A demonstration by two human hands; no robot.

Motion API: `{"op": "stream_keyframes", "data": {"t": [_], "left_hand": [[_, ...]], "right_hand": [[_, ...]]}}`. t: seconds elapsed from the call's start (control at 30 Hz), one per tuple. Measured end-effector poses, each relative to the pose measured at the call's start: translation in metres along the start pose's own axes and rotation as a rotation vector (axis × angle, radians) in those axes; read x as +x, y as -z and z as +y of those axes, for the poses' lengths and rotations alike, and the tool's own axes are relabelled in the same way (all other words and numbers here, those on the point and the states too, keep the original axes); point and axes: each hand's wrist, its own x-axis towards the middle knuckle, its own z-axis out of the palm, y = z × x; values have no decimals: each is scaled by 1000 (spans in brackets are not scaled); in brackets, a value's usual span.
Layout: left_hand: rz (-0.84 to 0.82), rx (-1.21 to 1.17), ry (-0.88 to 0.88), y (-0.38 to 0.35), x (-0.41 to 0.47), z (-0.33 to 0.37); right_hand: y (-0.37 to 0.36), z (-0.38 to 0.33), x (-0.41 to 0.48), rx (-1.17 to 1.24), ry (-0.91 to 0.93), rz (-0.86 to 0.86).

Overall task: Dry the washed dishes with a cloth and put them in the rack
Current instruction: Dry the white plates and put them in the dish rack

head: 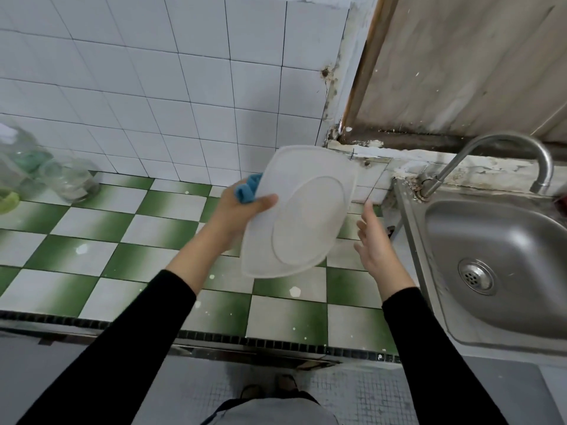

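Plate (302,210) is up in the air over the counter (122,240), tipped, w/ its bottom side facing us. L hand (242,210) grips its left rim, thumb curled over the bottom. A blue cloth (248,189) is bunched btw. that hand and the plate, prob. so the cloth can rub the far side while the hand holds on. R hand (372,240) is open and holds nothing, fingers straight and spread. It is near the plate's right edge but not touching; I think it is ready to take or turn the plate. No rack in view, so the plate is not put away yet. Counter has green and white tiles w/ small white spots. Wall (153,72) behind is white tiles. Metal sink (497,240) sits at the right w/ a bent tap (506,139) over it. Glass jars (73,179) stand far left, blurry.
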Motion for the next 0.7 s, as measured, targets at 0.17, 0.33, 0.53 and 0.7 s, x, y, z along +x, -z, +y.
{"op": "stream_keyframes", "data": {"t": [0.17, 0.33, 0.53, 0.7], "left_hand": [[-34, -273, 72, 21, 0, 8], [39, -231, 81, 34, 6, 11], [665, -33, -21, 30, 24, -19], [434, 261, -213, -10, 10, -52]], "right_hand": [[16, 10, 7, 210, -36, -121], [10, 13, -4, 384, -28, -182], [-7, 7, -19, 459, 31, -129], [-34, 3, -35, 468, 57, -61]]}}
